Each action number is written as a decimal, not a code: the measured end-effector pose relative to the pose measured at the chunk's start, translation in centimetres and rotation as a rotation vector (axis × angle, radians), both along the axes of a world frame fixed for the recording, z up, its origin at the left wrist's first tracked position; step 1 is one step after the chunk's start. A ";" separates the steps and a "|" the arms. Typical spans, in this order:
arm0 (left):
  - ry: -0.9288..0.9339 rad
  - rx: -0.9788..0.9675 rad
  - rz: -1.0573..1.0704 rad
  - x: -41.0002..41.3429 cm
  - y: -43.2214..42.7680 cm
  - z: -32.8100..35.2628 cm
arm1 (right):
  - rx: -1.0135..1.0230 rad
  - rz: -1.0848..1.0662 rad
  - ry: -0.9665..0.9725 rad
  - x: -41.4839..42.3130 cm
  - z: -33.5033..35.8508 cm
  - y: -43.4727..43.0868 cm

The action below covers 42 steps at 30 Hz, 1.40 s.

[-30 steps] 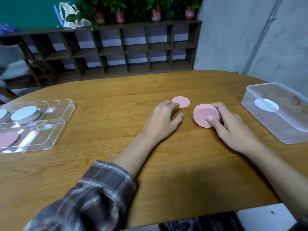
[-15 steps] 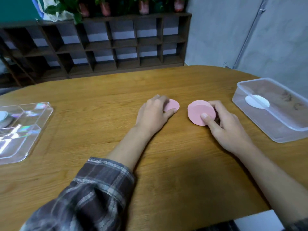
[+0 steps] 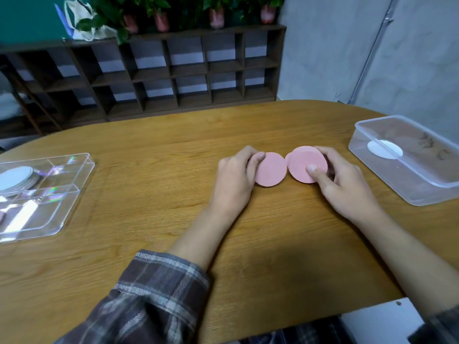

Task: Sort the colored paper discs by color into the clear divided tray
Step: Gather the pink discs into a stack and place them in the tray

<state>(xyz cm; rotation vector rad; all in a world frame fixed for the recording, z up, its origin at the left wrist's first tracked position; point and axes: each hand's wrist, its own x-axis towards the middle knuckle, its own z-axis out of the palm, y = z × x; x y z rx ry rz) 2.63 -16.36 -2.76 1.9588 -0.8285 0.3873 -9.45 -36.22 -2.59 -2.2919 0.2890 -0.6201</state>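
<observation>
My left hand (image 3: 234,177) pinches a single pink disc (image 3: 270,170), tilted up off the wooden table (image 3: 149,170). Right beside it, my right hand (image 3: 342,182) grips a stack of pink discs (image 3: 306,163), thumb on the front face, fingers behind. The two pink pieces nearly touch at their edges. The clear divided tray (image 3: 62,194) lies at the far left, holding a stack of pale blue-white discs (image 3: 16,177) in its back compartment.
A clear plastic box (image 3: 422,182) with one white disc (image 3: 385,148) inside stands at the right edge. A dark wooden shelf unit (image 3: 173,70) with potted plants runs along the far wall. Bare tabletop lies between tray and hands.
My left hand reached onto the lone pink disc, picked it up and brought it toward the stack. My right hand kept its grip on the stack.
</observation>
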 end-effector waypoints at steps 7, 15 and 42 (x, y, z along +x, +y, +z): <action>0.169 0.014 -0.152 -0.9 -1.0 -0.3 | -0.031 0.072 0.009 0.3 -0.2 0.2; 0.105 0.014 -0.097 -1.6 -2.0 -0.2 | 0.139 0.145 0.031 0.3 0.1 0.5; -0.060 0.566 -0.239 -0.2 -6.3 -0.2 | -0.037 -0.221 -0.057 0.2 -0.1 -1.5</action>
